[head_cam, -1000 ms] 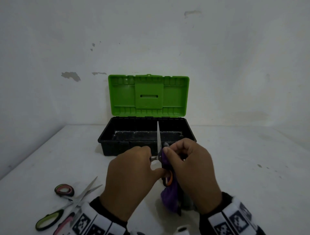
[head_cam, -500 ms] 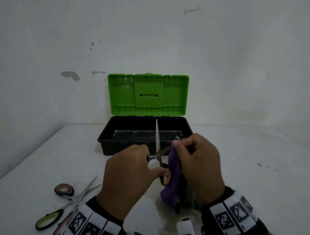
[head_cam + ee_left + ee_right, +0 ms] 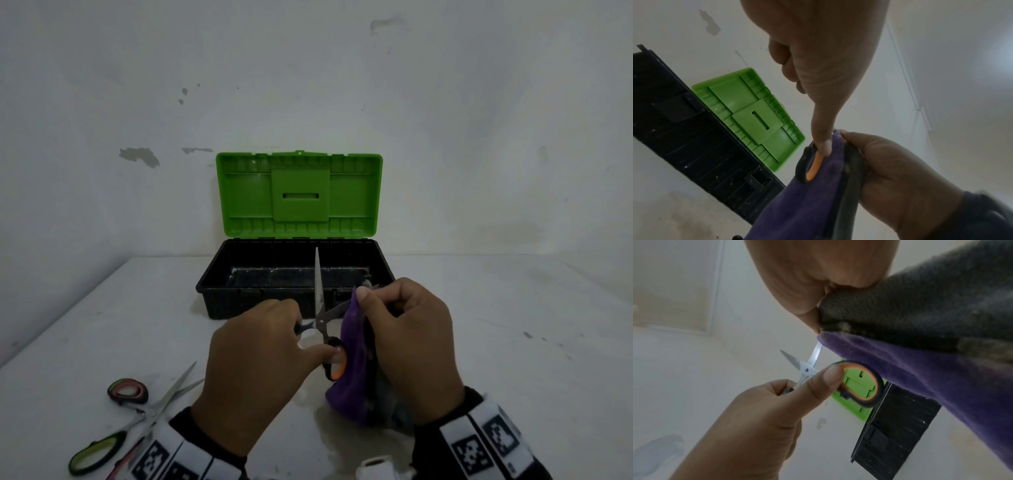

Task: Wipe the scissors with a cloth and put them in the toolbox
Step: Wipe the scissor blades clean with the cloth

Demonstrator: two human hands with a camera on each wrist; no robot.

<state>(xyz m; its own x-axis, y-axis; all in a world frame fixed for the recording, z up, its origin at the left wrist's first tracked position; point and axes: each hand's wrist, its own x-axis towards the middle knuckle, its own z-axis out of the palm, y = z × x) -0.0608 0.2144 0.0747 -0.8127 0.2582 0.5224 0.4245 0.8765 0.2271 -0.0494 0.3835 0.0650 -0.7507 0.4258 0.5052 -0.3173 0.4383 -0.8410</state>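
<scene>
Wiping opened scissors (image 3: 321,320) just in front of the toolbox (image 3: 294,274).
Your left hand (image 3: 255,373) is gripping the handles, thumb in the orange loop; your right hand's (image 3: 416,346) fingers (image 3: 364,296) are pinching the purple cloth (image 3: 352,363) around one blade, the other blade is pointing up.

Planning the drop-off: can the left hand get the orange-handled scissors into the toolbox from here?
Probably yes. The toolbox sits open just beyond the left hand holding the orange-handled scissors; only the right hand's cloth still pinches one blade.
</scene>
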